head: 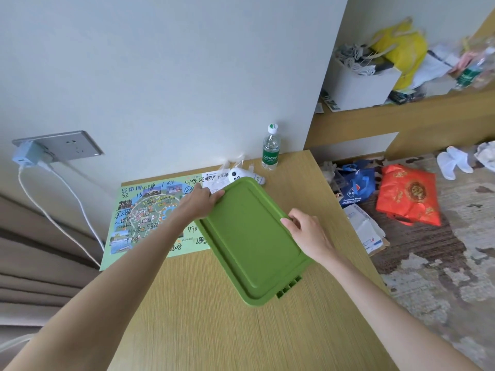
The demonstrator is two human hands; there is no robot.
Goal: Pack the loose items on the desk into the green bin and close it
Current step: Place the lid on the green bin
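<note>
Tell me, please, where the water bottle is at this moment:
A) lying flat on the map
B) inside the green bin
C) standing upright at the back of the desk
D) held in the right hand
C: the water bottle stands upright at the back of the desk, close to the wall, beyond the green lid, with nothing touching it.

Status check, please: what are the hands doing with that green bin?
Left hand, right hand both grip the lid. Lid covers the green bin. Water bottle, map sheet, white gadget unpacked behind it.
</note>
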